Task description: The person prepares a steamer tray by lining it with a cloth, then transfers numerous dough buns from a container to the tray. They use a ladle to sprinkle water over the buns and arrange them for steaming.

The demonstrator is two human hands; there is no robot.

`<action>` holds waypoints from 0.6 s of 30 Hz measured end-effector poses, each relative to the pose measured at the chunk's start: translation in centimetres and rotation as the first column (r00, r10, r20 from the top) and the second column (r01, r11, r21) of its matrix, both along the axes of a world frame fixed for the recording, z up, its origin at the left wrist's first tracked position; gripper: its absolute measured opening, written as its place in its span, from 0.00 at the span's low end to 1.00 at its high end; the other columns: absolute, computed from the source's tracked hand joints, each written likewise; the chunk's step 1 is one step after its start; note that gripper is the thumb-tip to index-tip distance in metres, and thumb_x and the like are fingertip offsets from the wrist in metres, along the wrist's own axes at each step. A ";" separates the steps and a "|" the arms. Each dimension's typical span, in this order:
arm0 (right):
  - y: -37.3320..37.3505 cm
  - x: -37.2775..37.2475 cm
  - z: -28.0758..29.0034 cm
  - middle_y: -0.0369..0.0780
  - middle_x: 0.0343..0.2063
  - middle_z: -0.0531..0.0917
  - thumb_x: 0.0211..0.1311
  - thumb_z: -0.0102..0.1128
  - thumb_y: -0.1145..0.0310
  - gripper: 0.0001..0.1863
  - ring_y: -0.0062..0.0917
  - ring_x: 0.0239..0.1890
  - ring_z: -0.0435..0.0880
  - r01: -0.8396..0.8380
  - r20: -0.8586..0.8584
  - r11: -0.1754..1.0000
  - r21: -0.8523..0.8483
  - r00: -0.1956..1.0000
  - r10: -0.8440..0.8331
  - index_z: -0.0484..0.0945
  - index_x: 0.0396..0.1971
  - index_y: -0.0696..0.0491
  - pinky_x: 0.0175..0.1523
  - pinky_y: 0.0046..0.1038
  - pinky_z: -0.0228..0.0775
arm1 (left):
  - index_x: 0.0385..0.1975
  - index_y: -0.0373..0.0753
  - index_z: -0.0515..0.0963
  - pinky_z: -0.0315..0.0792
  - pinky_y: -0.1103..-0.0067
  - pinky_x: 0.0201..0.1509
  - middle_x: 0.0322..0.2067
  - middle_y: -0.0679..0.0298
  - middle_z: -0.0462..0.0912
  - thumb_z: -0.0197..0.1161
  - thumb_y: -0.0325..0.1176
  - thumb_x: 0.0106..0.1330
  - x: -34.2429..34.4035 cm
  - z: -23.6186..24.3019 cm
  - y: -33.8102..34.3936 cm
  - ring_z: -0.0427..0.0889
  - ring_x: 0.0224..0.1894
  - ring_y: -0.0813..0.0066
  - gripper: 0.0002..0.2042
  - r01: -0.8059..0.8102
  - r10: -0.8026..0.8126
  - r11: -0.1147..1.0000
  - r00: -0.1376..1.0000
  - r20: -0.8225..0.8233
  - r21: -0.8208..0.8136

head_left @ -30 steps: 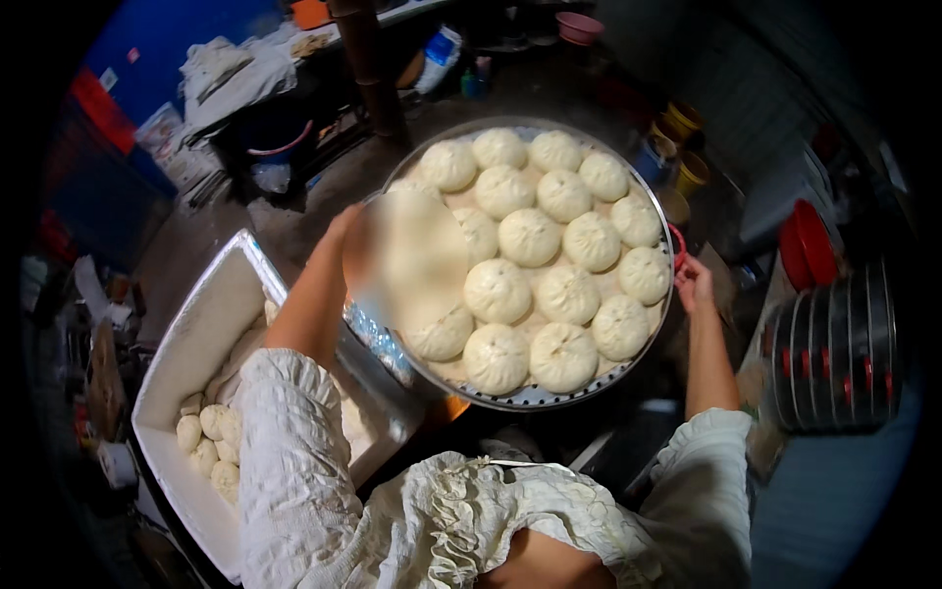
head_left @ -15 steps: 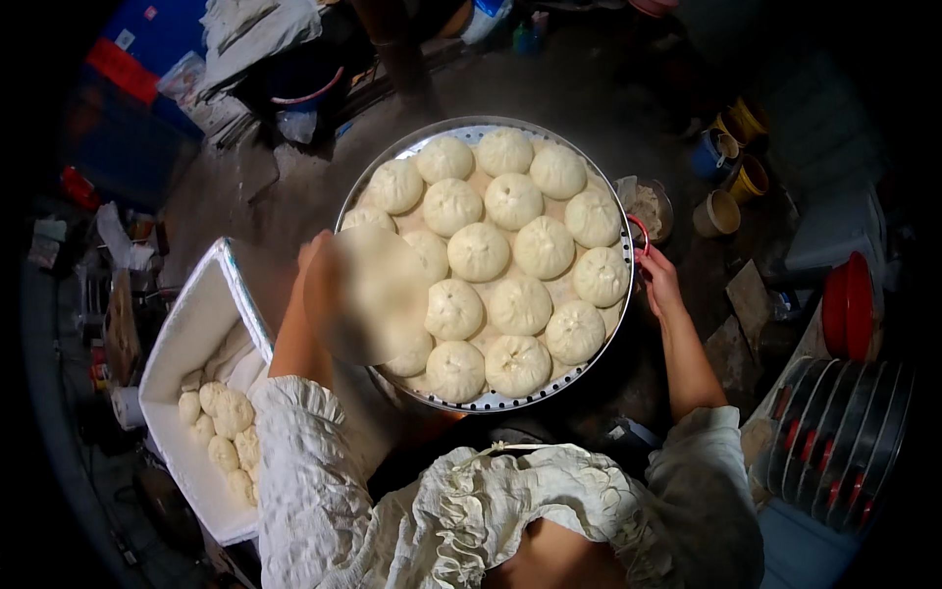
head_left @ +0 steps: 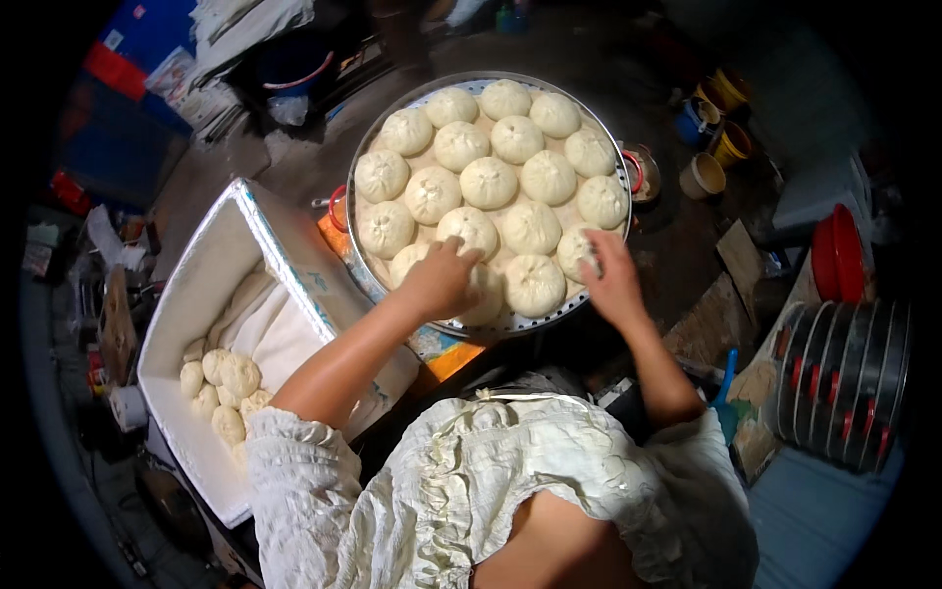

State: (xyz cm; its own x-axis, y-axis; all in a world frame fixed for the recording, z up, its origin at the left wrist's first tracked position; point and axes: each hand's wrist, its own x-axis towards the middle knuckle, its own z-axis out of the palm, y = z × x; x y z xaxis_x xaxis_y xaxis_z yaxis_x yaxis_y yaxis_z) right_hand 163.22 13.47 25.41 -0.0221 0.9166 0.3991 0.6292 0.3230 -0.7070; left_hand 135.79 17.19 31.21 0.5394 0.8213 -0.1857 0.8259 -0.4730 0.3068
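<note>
A round metal tray with a perforated rim stands before me, covered with several pale pleated buns. Its red handles stick out at both sides. My left hand reaches over the near left part, fingertips spread against one bun; its thumb is hidden and the palm partly covers other buns. At the near right edge my right hand, slightly blurred, has its fingers apart against another bun. Neither hand lifts anything.
Left of the tray, a white foam box lies tilted, with cloth and several dough pieces inside. Stacked round trays and red basins stand at right. Buckets sit at far right.
Both hands have let go of the tray's sides and moved inward over the near buns. The tray sits farther from me, and its left handle now shows.
</note>
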 end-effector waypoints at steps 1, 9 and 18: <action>-0.8 -1.6 -0.9 0.45 0.44 0.72 0.51 0.59 0.73 0.22 0.39 0.46 0.73 -0.034 0.062 0.999 0.027 0.998 0.032 0.71 0.49 0.56 0.51 0.31 0.67 | 0.57 0.43 0.66 0.69 0.64 0.55 0.53 0.48 0.66 0.67 0.44 0.50 0.3 -0.3 -0.3 0.67 0.56 0.46 0.32 0.008 -0.018 0.998 0.989 -0.145 -0.070; 1.2 -8.7 -0.3 0.46 0.51 0.66 0.42 0.69 0.60 0.33 0.42 0.57 0.61 0.064 0.520 0.997 -0.036 0.854 -0.036 0.70 0.53 0.50 0.56 0.42 0.59 | 0.62 0.48 0.60 0.70 0.54 0.52 0.54 0.53 0.66 0.63 0.44 0.53 3.4 1.0 -0.1 0.67 0.56 0.48 0.35 -0.054 0.022 0.995 0.935 -0.353 -0.081; 5.1 -9.1 1.6 0.45 0.49 0.65 0.38 0.72 0.54 0.40 0.41 0.50 0.65 0.128 0.649 0.973 -0.192 0.760 0.028 0.67 0.55 0.47 0.49 0.44 0.65 | 0.61 0.53 0.63 0.67 0.47 0.46 0.56 0.55 0.64 0.66 0.46 0.48 4.5 -4.3 1.6 0.63 0.58 0.54 0.36 -0.331 0.401 0.880 0.902 -0.158 0.341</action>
